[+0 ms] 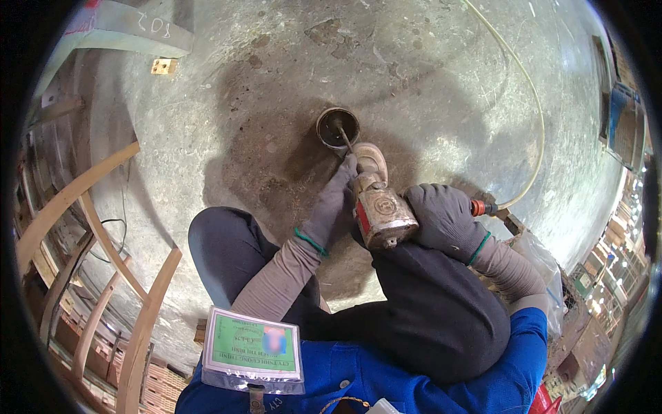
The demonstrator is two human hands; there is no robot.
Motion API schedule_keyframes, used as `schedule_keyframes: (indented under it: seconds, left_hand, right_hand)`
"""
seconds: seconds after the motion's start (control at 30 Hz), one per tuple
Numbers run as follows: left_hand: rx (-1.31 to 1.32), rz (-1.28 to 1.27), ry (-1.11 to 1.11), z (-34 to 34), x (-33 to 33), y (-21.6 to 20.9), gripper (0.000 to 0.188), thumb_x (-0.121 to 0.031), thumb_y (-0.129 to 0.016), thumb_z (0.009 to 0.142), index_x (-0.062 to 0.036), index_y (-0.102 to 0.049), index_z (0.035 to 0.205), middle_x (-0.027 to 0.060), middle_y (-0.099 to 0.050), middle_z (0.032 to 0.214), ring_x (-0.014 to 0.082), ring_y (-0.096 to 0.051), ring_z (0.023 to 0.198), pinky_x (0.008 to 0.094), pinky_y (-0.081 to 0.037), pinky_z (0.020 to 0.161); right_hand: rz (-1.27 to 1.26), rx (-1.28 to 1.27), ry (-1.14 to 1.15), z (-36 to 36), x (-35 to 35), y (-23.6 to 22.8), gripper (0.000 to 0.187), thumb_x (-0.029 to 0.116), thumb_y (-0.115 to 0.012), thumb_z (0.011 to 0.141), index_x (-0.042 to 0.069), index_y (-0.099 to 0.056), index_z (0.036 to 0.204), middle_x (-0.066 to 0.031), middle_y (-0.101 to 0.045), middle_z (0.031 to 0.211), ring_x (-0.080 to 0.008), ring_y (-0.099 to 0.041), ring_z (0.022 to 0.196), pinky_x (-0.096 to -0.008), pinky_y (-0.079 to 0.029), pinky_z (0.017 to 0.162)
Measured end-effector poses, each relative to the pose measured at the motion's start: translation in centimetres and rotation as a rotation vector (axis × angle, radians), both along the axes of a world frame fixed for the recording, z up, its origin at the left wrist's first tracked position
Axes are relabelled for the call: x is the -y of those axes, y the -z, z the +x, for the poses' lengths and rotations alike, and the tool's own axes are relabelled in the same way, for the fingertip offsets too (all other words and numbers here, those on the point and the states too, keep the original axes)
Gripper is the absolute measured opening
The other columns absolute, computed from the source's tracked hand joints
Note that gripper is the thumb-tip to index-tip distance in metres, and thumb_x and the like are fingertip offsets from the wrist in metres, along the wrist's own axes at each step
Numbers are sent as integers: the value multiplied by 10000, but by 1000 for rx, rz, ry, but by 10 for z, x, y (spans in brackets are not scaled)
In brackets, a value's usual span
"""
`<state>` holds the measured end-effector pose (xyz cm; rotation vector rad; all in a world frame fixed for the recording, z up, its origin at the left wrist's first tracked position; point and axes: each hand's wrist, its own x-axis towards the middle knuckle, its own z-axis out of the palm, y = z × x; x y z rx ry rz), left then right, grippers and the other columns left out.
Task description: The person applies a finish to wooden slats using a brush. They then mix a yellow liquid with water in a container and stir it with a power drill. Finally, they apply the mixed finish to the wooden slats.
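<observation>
My right hand (445,215), in a grey glove, is wrapped round the handle of a worn air tool (386,212), which looks like a nail gun. Its scuffed metal head rests by my right knee, and a round beige part (372,160) sticks out on its far side. My left hand (336,190), also gloved, is closed round a thin stick (343,136) beside the tool's nose. The far end of that stick reaches into a small round can (320,129) on the floor. What lies in the can's dark inside is hard to make out.
A pale air hose (536,138) curves from the red coupling (478,208) across the floor (241,76). Curved wooden pieces (148,331) stand at the left. A small wood block (164,66) lies at the far left. A clear plastic bag (541,259) is by my right arm.
</observation>
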<state>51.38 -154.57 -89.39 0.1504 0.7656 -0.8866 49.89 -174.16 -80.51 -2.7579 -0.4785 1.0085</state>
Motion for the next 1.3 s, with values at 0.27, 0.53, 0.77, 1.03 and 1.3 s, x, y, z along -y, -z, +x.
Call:
schedule_keyframes:
  seconds: [0.27,0.53,0.77,1.03,1.3]
  left_hand:
    - [-71,-58,-21,-9,7,-30,391,-395,-573,911,-52,-534,1095,104,-590,943,224,-607,890,364,-519,848]
    - [71,2,-12,-10,7,-27,354,-393,-537,917,-49,-547,1001,94,-579,912,222,-602,889,361,-516,845]
    - [48,3,-13,-3,7,-21,312,-372,-526,924,-73,-552,1008,82,-579,905,204,-607,883,354,-522,844]
    - [2,-14,12,3,16,-19,361,-364,-643,852,-62,-547,1024,84,-587,908,211,-623,846,358,-544,798]
    - [30,59,17,1,7,-17,332,-357,-587,889,-63,-550,1038,82,-585,917,209,-617,862,360,-538,818]
  right_hand:
    - [36,-96,1,2,-9,-3,363,375,-644,731,75,-532,902,-131,-606,750,-311,-629,703,-424,-469,580]
    - [21,-12,-88,6,-13,-10,400,292,-591,784,38,-541,1089,-93,-599,720,-260,-628,640,-384,-467,525]
    - [24,88,-84,2,-12,2,319,256,-562,787,41,-541,1022,-88,-586,713,-235,-614,609,-377,-450,499]
    - [23,134,-54,-2,-5,3,194,242,-547,777,65,-514,848,-96,-565,697,-243,-604,583,-370,-442,479]
    - [1,4,-9,0,-11,8,355,361,-642,744,73,-537,923,-119,-608,749,-293,-633,680,-407,-461,553]
